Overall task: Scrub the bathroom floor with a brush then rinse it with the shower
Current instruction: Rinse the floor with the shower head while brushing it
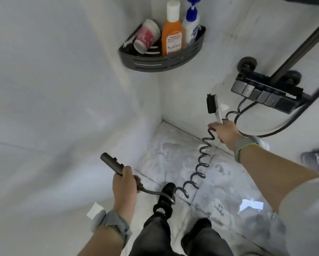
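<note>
the left hand (124, 187) grips a dark spray handle (112, 163), fingers and thumb curled tight round its lower end, the nozzle end sticking up and away beyond the knuckles; from under those fingers a dark coiled hose (201, 163) runs off across the floor and rises to pass just beside the fingers of the other hand; the right hand (226, 133) holds a brush (212, 106) by its white handle, fingers wrapped round it, the black bristle head standing upright above the fingertips, close to the wall; the wet marbled floor (173, 156) lies below and between both hands, streaked with white foam; up beyond the right fingers a dark shower control panel (265, 93) sits on the wall; higher, past the brush head, a black corner shelf (162, 61) carries an orange bottle (172, 39), a white and blue pump bottle (191, 24) and a tipped cup (147, 36); dark shoes (167, 196) stand on the floor beneath the left fingers
</note>
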A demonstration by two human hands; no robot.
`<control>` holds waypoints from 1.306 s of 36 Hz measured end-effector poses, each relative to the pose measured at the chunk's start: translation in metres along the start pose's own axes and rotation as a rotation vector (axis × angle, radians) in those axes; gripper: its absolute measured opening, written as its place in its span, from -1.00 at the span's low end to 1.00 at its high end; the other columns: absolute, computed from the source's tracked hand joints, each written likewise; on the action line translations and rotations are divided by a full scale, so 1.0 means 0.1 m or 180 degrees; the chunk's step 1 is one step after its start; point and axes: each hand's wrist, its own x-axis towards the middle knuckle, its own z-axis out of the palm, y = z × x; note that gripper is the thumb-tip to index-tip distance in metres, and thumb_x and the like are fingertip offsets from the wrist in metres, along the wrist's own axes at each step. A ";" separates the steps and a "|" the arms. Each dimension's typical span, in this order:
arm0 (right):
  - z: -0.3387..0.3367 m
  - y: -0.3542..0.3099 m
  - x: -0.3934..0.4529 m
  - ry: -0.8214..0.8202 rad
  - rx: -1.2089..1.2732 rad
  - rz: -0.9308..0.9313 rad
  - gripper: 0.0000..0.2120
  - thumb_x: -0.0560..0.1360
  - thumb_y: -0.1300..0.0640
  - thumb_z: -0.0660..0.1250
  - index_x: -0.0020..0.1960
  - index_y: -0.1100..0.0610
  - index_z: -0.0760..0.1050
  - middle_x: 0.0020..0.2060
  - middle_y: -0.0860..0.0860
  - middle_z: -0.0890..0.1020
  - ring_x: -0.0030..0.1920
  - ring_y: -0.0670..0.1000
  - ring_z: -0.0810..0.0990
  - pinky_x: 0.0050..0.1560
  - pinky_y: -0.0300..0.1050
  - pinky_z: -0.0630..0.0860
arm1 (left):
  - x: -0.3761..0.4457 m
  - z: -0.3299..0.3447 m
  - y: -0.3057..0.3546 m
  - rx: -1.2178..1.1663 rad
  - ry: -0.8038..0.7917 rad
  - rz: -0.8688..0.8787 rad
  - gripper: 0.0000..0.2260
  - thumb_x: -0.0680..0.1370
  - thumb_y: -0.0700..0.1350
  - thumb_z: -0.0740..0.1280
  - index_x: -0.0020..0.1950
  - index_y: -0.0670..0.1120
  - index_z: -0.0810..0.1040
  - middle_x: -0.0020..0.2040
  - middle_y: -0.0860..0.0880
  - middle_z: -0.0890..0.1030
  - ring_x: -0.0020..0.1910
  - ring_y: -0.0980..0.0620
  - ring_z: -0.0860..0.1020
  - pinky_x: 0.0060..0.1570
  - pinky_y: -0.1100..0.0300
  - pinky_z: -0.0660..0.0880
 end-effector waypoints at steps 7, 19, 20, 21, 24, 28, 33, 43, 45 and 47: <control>-0.28 -0.01 -0.42 0.0213 0.0633 -0.0110 -0.82 0.43 0.04 0.46 -0.05 0.14 0.69 -0.23 0.14 0.44 -0.53 -0.01 0.23 -0.53 -0.21 0.18 | 0.22 0.70 -0.17 -0.0336 -0.0710 -0.0707 -0.95 0.58 -0.21 0.25 -0.08 -0.15 0.46 -0.31 -0.10 0.61 -0.37 -0.06 0.55 -0.37 0.16 0.43; -0.68 -0.31 -1.02 -0.0683 0.2242 0.0018 -0.76 0.59 0.20 0.17 0.00 0.16 0.63 -0.30 -0.01 0.49 -0.52 -0.08 0.18 -0.49 -0.22 0.03 | 0.27 1.27 -0.36 -0.0037 -0.1718 -0.1959 -0.81 0.67 -0.06 0.23 -0.02 -0.17 0.47 -0.06 -0.19 0.56 -0.09 -0.16 0.60 0.08 -0.07 0.51; -0.70 -0.32 -1.04 -0.0711 0.2272 0.0063 -0.74 0.58 0.20 0.14 0.01 0.17 0.61 -0.30 -0.01 0.48 -0.53 -0.08 0.17 -0.49 -0.23 0.03 | 0.24 1.33 -0.36 -0.0028 -0.1841 -0.1981 -0.82 0.68 -0.05 0.22 0.00 -0.15 0.45 0.02 -0.19 0.59 -0.06 -0.16 0.60 0.15 -0.09 0.49; -0.69 -0.32 -1.05 -0.0735 0.2256 0.0116 -0.73 0.57 0.22 0.11 0.01 0.18 0.59 -0.30 0.00 0.48 -0.54 -0.09 0.16 -0.49 -0.23 0.02 | 0.21 1.38 -0.35 -0.0006 -0.1950 -0.1997 -0.82 0.69 -0.06 0.20 0.01 -0.16 0.43 0.10 -0.20 0.61 -0.04 -0.16 0.60 0.18 -0.10 0.47; -0.58 -0.26 -1.08 -0.0624 0.2037 0.0295 -0.70 0.52 0.30 0.07 -0.01 0.23 0.59 -0.32 0.02 0.53 -0.55 -0.09 0.15 -0.50 -0.23 0.02 | 0.10 1.52 -0.29 0.0059 -0.2337 -0.2125 -0.83 0.69 -0.08 0.17 0.05 -0.16 0.47 0.19 -0.19 0.64 0.04 -0.17 0.61 0.26 -0.10 0.46; -0.46 -0.18 -1.07 -0.0384 0.2252 0.0456 -0.68 0.51 0.34 0.02 -0.06 0.22 0.56 -0.35 0.03 0.53 -0.59 -0.09 0.16 -0.56 -0.27 0.07 | 0.00 1.70 -0.16 -0.0273 -0.2487 -0.2186 -0.72 0.70 -0.18 0.06 0.23 -0.22 0.52 0.12 -0.18 0.67 0.15 -0.17 0.60 0.32 -0.14 0.45; -0.47 -0.19 -1.10 -0.0335 0.2424 0.0475 -0.66 0.52 0.33 0.00 -0.01 0.23 0.55 -0.32 0.05 0.48 -0.58 -0.10 0.16 -0.54 -0.26 0.07 | -0.07 1.83 0.03 -0.0173 -0.2688 -0.2237 -0.71 0.68 -0.23 0.02 0.18 -0.24 0.52 0.23 -0.20 0.66 0.22 -0.18 0.59 0.24 -0.13 0.48; -0.54 -0.32 -1.15 -0.0163 0.2320 0.0397 -0.65 0.51 0.33 0.03 0.01 0.25 0.59 -0.33 0.05 0.53 -0.57 -0.10 0.20 -0.52 -0.26 0.09 | -0.13 1.93 0.08 -0.0299 -0.3027 -0.2540 -0.57 0.72 0.02 0.02 0.29 -0.32 0.43 0.18 -0.30 0.66 0.07 -0.24 0.65 0.05 -0.15 0.56; -0.55 -0.31 -1.16 -0.0158 0.2299 0.0394 -0.64 0.50 0.33 0.03 0.03 0.26 0.59 -0.34 0.05 0.55 -0.57 -0.09 0.21 -0.52 -0.26 0.10 | -0.14 1.98 0.10 -0.0530 -0.3075 -0.2724 -0.44 0.72 0.11 0.02 0.29 -0.40 0.43 0.25 -0.34 0.61 0.11 -0.26 0.63 0.07 -0.18 0.57; -0.56 -0.30 -1.17 -0.0148 0.2271 0.0394 -0.64 0.50 0.34 0.03 0.03 0.27 0.60 -0.35 0.05 0.57 -0.56 -0.09 0.21 -0.52 -0.25 0.11 | -0.13 2.04 0.14 -0.0788 -0.3039 -0.2938 -0.34 0.70 0.19 0.06 0.30 -0.45 0.42 0.29 -0.39 0.56 0.14 -0.29 0.61 0.01 -0.19 0.62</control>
